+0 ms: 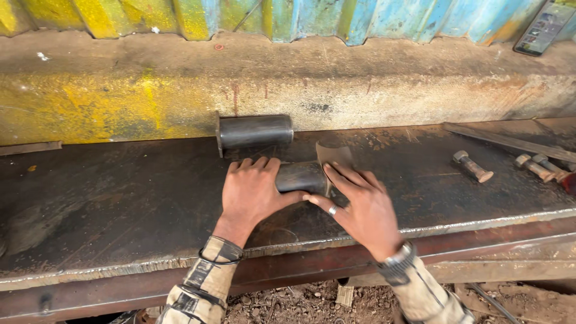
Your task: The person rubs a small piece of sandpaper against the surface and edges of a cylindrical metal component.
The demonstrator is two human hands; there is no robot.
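On the bench [120, 204], the left hand [252, 191] should press the tube [302, 177] still while the right hand [360, 207], fingers flat, seats the sheet [333, 155] squarely against it.

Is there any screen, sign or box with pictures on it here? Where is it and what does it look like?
Phone: top right corner, leaning against the blue and yellow wall; flat dark rectangle, lit screen with small coloured squares.
No packages, labels or signs show.
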